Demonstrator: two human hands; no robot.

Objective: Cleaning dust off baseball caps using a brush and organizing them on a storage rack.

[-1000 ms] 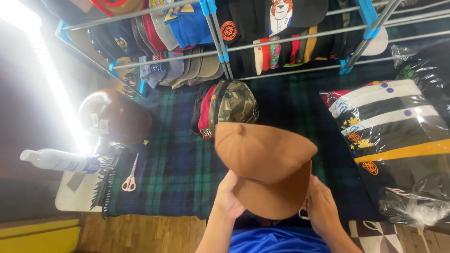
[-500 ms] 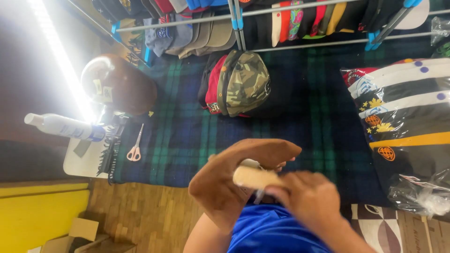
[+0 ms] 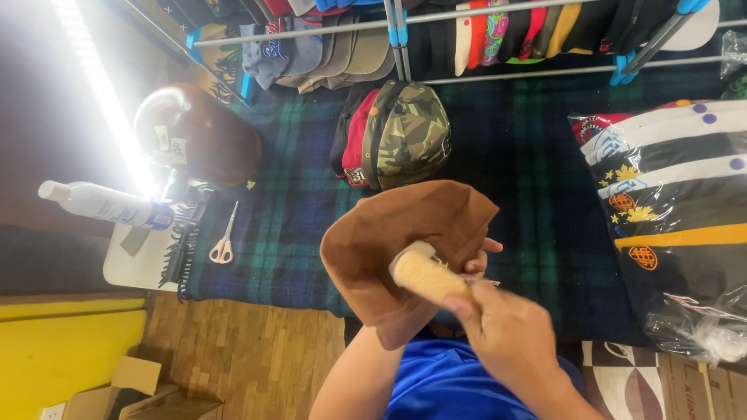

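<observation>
Close to the blue-shirted chest, the right hand [image 3: 506, 334] is closed round a pale wooden-backed brush [image 3: 426, 276], its bristles hidden, working the brown suede-like cap [image 3: 393, 237]. The left hand [image 3: 475, 260], mostly hidden inside, props the cap; only fingertips show. Next it likely needs turning. Beyond lie a camouflage cap [image 3: 408, 136] and the plaid blanket [image 3: 296, 225].

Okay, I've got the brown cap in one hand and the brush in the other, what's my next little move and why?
Probably draw the wooden brush in a short stroke across the brown cap. Your right hand has the brush head against the cap's fabric, and your left hand props the cap from underneath, fingertips showing past its edge, so the surface looks supported for a stroke.
</observation>
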